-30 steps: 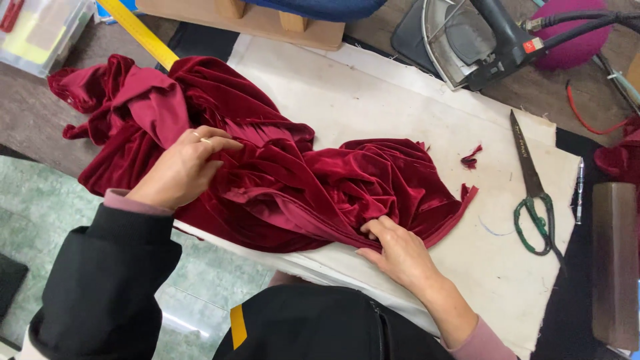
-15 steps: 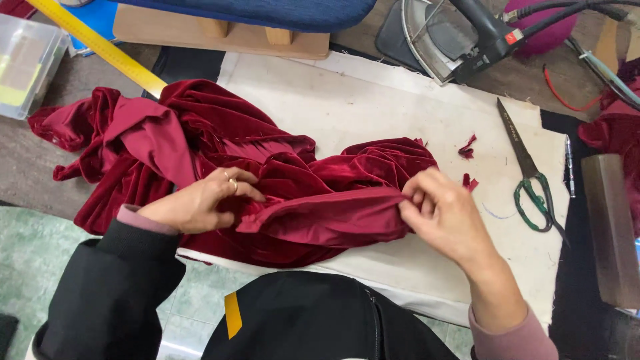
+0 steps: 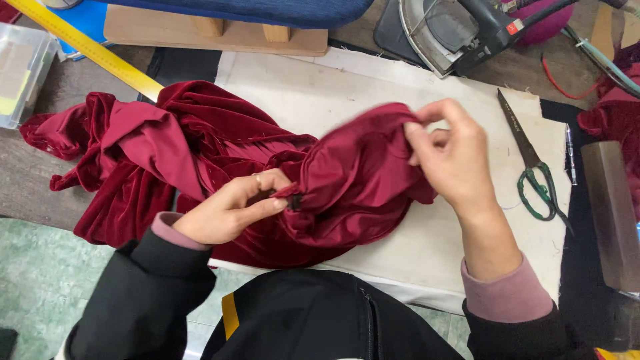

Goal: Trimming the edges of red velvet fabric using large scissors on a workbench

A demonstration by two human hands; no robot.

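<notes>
A crumpled length of dark red velvet cloth (image 3: 200, 153) lies across the white padded cloth sheet (image 3: 333, 87) on the counter. The left hand (image 3: 233, 210) pinches a fold of it near the body; the right hand (image 3: 453, 157) grips a bunched part raised above the sheet. Green-handled scissors (image 3: 530, 167) lie just right of that hand.

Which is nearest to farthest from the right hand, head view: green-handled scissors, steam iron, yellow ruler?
1. Green-handled scissors: just right of the right hand, on the white cloth.
2. Steam iron: above it, at the table's far edge.
3. Yellow ruler: far left corner.
</notes>
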